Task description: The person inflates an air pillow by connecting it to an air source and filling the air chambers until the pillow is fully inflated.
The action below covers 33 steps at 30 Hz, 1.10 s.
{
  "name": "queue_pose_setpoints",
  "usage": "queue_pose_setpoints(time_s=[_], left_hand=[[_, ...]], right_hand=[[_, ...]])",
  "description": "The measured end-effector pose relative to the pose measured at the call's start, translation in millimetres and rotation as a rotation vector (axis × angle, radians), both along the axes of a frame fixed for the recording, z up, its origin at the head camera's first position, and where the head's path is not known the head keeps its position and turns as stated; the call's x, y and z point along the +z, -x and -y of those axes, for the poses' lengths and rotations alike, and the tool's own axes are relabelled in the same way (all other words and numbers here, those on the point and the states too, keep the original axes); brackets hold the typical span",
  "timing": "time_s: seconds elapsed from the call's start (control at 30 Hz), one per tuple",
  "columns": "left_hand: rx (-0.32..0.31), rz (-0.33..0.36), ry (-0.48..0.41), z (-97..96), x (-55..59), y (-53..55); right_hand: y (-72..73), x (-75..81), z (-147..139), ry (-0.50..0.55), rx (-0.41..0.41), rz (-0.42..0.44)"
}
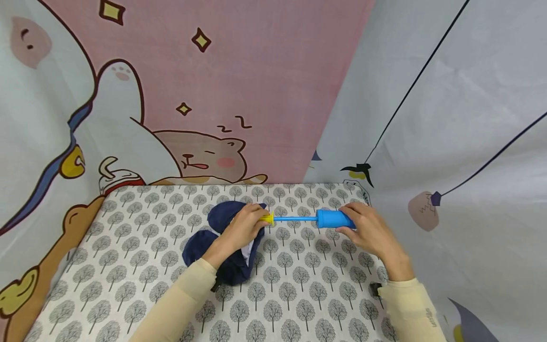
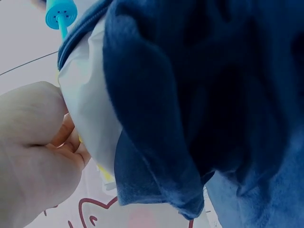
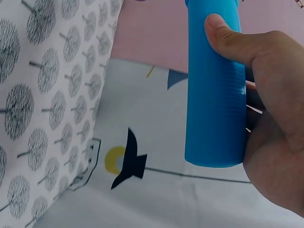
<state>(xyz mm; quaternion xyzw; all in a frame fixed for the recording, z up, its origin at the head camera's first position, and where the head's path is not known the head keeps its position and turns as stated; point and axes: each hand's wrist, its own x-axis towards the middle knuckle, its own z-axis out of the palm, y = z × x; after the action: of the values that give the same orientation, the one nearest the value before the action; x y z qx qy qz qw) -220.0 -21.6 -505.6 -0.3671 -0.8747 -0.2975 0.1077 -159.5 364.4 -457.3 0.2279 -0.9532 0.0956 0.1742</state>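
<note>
A blue hand pump (image 1: 332,219) is held level above the table, its thin rod (image 1: 296,219) drawn out of the barrel. My left hand (image 1: 242,227) pinches the yellow handle (image 1: 269,218) at the rod's end. Around the barrel's other end curl the fingers and thumb of my right hand (image 1: 371,229); the right wrist view shows this grip on the blue barrel (image 3: 216,99) closely. Under my left hand and forearm lies a navy plush piece (image 1: 235,268), like a neck pillow, partly hidden. Its white inner part (image 2: 92,97) shows at an opening in the left wrist view.
A cloth with printed trees (image 1: 273,280) covers the table. Behind it hangs a pink curtain (image 1: 273,95) with cartoon animals, and a pale printed curtain (image 1: 470,142) hangs along the right side. A small black object (image 1: 376,289) is beside my right wrist.
</note>
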Motion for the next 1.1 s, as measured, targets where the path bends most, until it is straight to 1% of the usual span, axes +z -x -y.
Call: queue_pose_setpoints(time_s=[0.1, 0.23, 0.4, 0.5, 0.53, 0.57, 0.6, 0.63, 0.67, 0.7, 0.73, 0.8, 0.87, 0.9, 0.93, 1.0, 1.03, 1.07, 1.1], left_hand=[[-0.007, 0.006, -0.001, -2.4, 0.3, -0.3], [-0.009, -0.009, 0.006, -4.8, -0.7, -1.1], [-0.025, -0.061, 0.017, -8.9, -2.0, -1.7], [-0.045, -0.094, 0.001, -10.3, -5.2, -0.5], [-0.051, -0.101, -0.009, -10.4, -8.2, 0.8], [-0.057, -0.114, -0.021, -10.9, -14.8, 4.1], [-0.063, -0.121, -0.031, -11.4, -18.7, 5.7], [-0.07, -0.136, -0.041, -11.5, -27.4, 9.4], [-0.074, -0.136, -0.051, -11.9, -34.1, 12.7], [-0.072, -0.151, -0.04, -12.3, -33.1, 11.7], [-0.074, -0.158, -0.043, -13.2, -37.5, 13.6], [-0.078, -0.159, -0.043, -14.5, -41.3, 14.5], [-0.087, -0.151, -0.048, -14.8, -38.5, 13.4], [-0.087, -0.141, -0.043, -14.6, -32.2, 10.4], [-0.088, -0.115, -0.047, -14.3, -31.0, 10.7], [-0.077, -0.098, -0.027, -12.7, -19.4, 5.7], [-0.07, -0.079, -0.014, -12.0, -11.0, 2.2], [-0.061, -0.078, 0.001, -11.5, -7.2, 0.6], [-0.049, -0.065, 0.021, -11.3, -0.2, -2.6]], right_hand=[[0.9, 0.0, 8, -0.026, 0.035, -0.021], [3.1, -3.0, 19, -0.037, 0.085, -0.065], [5.4, -7.3, 36, -0.027, 0.105, -0.077], [7.5, -9.8, 47, -0.03, 0.117, -0.077], [8.1, -10.7, 51, -0.033, 0.124, -0.08], [8.8, -12.0, 54, -0.037, 0.131, -0.084], [9.5, -13.3, 58, -0.04, 0.139, -0.093], [10.6, -14.5, 62, -0.043, 0.147, -0.101], [11.5, -15.6, 65, -0.043, 0.154, -0.107], [12.3, -16.6, 68, -0.044, 0.159, -0.111], [13.2, -17.4, 71, -0.037, 0.167, -0.111], [14.6, -18.2, 75, -0.026, 0.175, -0.099], [14.5, -18.1, 77, -0.015, 0.168, -0.07], [14.2, -17.5, 77, -0.012, 0.161, -0.052], [13.9, -16.9, 76, -0.01, 0.15, -0.032], [12.8, -15.2, 72, -0.012, 0.127, 0.003], [12.5, -14.6, 69, -0.015, 0.118, 0.013], [12.0, -13.8, 65, -0.015, 0.107, 0.024], [11.6, -13.6, 60, -0.012, 0.099, 0.035]])
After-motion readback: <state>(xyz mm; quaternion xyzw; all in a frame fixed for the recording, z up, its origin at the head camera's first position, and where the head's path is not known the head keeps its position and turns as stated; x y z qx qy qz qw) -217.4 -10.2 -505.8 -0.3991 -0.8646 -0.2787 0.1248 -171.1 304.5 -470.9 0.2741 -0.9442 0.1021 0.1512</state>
